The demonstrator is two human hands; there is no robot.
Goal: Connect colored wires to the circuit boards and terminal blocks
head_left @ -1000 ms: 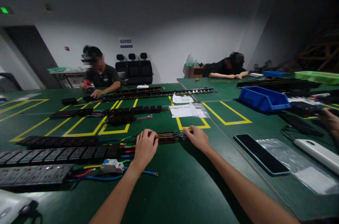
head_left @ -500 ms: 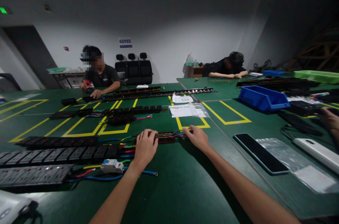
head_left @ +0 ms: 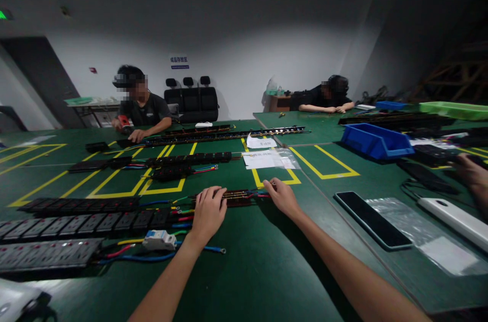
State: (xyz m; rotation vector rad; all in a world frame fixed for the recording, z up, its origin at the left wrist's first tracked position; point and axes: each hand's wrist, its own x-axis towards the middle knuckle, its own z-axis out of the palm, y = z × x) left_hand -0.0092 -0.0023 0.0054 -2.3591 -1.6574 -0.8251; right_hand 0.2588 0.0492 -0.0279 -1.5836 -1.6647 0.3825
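A short dark socket strip part (head_left: pixel 238 197) with copper rails and coloured wires lies on the green table (head_left: pixel 247 266) in front of me. My left hand (head_left: pixel 208 213) is curled over its left end, fingers closed on it. My right hand (head_left: pixel 281 197) rests at its right end, fingers bent onto the wire ends. To the left lie three long black power strips (head_left: pixel 76 223) with red, blue and yellow leads, and a small white circuit breaker (head_left: pixel 159 240) sits just left of my left wrist.
A black phone (head_left: pixel 371 220) and clear plastic bags (head_left: pixel 419 233) lie to my right, with a white device (head_left: pixel 453 218) beyond. A blue bin (head_left: pixel 375 141) and paper sheets (head_left: pixel 267 159) sit farther back. A person (head_left: pixel 141 106) works across the table, another person (head_left: pixel 328 96) at the far right, and a co-worker's hand (head_left: pixel 470 172) shows at the right edge.
Both hands stay on the strip part. The view has shifted slightly, so everything sits a little further left in the picture.
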